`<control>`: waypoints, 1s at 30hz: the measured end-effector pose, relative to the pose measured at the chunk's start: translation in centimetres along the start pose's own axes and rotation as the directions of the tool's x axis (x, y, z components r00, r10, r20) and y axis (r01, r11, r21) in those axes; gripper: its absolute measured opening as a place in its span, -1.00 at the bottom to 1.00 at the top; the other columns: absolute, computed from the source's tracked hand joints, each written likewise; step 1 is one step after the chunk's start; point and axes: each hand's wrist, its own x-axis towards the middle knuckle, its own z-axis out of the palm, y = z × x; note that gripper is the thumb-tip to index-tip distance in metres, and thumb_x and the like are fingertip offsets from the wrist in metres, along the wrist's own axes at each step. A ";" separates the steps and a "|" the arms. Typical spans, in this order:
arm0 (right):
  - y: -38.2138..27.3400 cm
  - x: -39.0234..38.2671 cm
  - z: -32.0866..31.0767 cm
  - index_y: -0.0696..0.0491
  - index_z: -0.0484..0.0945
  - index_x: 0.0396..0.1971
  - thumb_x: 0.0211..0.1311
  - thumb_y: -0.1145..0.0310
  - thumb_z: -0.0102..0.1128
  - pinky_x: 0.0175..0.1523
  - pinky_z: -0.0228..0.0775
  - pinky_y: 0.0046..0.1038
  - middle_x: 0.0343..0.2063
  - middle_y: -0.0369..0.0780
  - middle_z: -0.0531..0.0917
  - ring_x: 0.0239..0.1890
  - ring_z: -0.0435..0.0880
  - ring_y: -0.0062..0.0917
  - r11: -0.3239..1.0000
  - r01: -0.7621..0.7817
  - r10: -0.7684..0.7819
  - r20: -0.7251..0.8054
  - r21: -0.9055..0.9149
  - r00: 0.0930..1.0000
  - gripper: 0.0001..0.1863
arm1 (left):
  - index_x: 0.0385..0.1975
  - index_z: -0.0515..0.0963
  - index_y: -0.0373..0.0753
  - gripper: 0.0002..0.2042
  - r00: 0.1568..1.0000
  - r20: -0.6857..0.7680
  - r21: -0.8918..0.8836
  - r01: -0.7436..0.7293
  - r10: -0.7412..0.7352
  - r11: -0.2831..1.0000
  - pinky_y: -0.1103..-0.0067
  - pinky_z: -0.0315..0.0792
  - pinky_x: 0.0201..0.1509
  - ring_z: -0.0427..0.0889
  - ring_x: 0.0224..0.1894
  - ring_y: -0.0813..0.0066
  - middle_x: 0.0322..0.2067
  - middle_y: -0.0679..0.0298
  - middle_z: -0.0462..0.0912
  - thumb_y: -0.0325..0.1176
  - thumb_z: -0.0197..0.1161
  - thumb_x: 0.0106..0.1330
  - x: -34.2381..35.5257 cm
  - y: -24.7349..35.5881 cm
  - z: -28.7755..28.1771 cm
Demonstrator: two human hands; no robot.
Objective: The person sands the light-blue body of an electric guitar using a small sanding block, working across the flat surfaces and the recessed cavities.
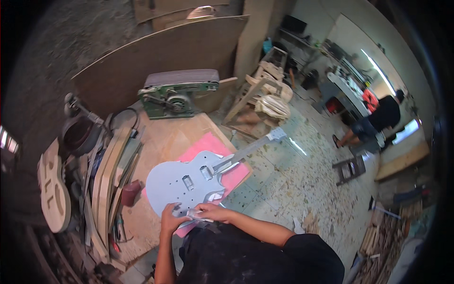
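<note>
An electric guitar in flat pale grey lies face up on a pink sheet, with its neck pointing to the far right. Its pickup cavities and several small holes are bare. At the near edge of the body, my left hand grips the guitar, fingers over the top and thumb stretched toward my right hand. My right hand is closed on a small pale folded piece, which looks like sandpaper. The piece sits at the body's edge between both hands, and my fingers partly cover it.
Under the sheet is a wooden bench. A green belt sander stands behind. Curved wood strips, a dark red block and an unpainted guitar body are at left. Far right, a person bends by a worktable.
</note>
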 end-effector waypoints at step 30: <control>3.1 20.7 5.3 -0.09 0.71 -0.05 0.27 0.48 0.26 0.56 -0.03 0.23 0.38 -0.17 0.47 0.51 0.30 -0.10 0.424 -0.065 -0.689 -0.368 -0.903 0.625 -0.73 | 0.41 0.46 -0.22 -0.52 0.892 -0.432 0.263 0.264 -0.132 0.928 0.05 0.09 0.56 0.26 0.46 -0.29 0.39 -0.20 0.40 -0.19 0.15 0.57 8.4 -12.9 -2.2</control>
